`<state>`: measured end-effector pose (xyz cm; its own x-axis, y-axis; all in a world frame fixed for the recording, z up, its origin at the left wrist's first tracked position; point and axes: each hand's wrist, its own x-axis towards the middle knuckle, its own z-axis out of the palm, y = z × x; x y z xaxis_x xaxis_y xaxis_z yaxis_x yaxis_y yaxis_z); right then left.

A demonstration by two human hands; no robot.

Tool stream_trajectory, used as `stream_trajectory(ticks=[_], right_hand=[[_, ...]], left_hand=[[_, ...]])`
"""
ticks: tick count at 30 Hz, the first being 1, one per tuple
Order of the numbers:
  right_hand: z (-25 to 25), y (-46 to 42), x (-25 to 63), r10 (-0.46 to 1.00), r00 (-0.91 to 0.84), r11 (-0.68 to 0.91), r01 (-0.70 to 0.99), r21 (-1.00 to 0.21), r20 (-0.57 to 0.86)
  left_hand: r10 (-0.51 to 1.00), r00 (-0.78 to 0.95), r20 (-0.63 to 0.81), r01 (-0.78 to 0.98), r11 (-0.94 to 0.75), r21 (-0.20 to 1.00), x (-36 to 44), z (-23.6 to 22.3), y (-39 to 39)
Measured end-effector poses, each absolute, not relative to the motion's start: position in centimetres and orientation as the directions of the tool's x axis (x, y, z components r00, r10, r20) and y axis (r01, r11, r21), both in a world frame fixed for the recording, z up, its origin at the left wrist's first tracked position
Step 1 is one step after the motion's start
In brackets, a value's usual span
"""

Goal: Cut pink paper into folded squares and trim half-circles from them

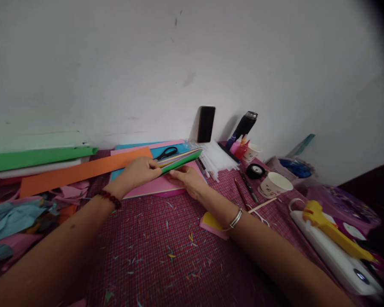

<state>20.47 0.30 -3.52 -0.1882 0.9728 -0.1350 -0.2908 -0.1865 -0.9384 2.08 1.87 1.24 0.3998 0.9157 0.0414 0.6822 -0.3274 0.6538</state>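
A stack of coloured paper, with a green sheet at its near side and yellow and purple edges behind, is tilted up over a pink sheet. My left hand is closed on the stack's left end. At its lower edge, my right hand has its fingers bent around the paper; the fingertips are partly hidden. Black-handled scissors lie behind the stack on blue paper. An orange strip reaches from the left to just behind my left hand.
Paper scraps are heaped at the left, beside a green roll. A phone and a black flask lean on the wall. Rightward are glue sticks, paper cups, black tape and a yellow glue gun. Clippings dot the checked cloth.
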Motion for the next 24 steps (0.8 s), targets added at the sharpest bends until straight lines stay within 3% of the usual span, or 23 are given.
stream_trajectory(ticks=[8, 19, 24], right_hand=[[-3.1, 0.2, 20.0, 0.975, -0.130, -0.208, -0.243, -0.947, -0.181], [-1.3, 0.2, 19.0, 0.957, -0.028, -0.289, -0.091, -0.953, -0.288], [-1.1, 1.0, 18.8, 0.950, -0.014, -0.311, 0.035, -0.950, -0.312]], left_hand=[[0.921, 0.375, 0.102, 0.745, -0.365, 0.558, 2.1, 1.2, 1.8], [0.878, 0.464, 0.114, 0.639, -0.421, 0.644, 1.2, -0.1, 2.7], [0.894, 0.445, 0.054, 0.631, -0.355, 0.690, 1.2, 0.7, 3.0]])
